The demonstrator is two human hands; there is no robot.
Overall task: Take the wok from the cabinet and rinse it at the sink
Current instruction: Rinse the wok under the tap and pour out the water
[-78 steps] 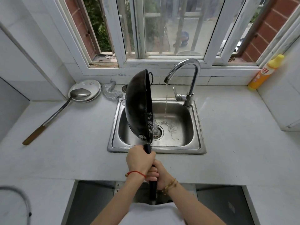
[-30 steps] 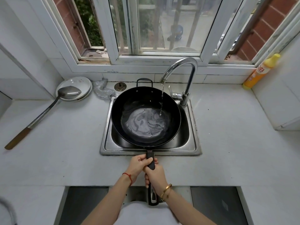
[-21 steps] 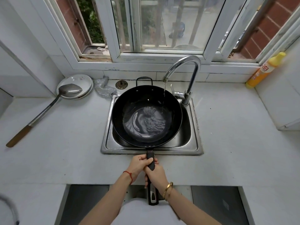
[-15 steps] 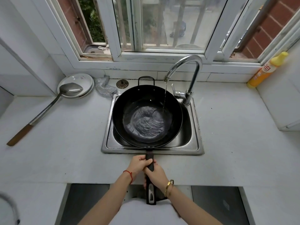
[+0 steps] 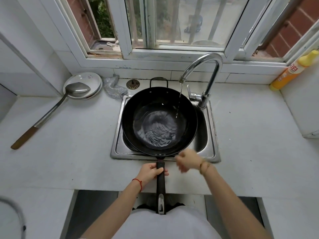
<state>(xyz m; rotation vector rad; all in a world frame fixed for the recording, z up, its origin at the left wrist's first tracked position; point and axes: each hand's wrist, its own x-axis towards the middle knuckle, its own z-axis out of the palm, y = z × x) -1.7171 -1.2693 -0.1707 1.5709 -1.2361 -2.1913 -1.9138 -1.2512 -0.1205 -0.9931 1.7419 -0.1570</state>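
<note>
Currently head view: wok (image 5: 159, 118) sits level over the sink (image 5: 211, 135), faucet (image 5: 205, 75) stream hitting its right inner wall, water pooled inside. Left hand (image 5: 150, 172) wrapped around the wok handle. Right hand (image 5: 187, 160) off it, blurred, fingers loosely curled, holding nothing

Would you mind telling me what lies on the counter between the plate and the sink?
In the head view, a crumpled silvery scrubbing pad lies between the plate and the sink.
</note>
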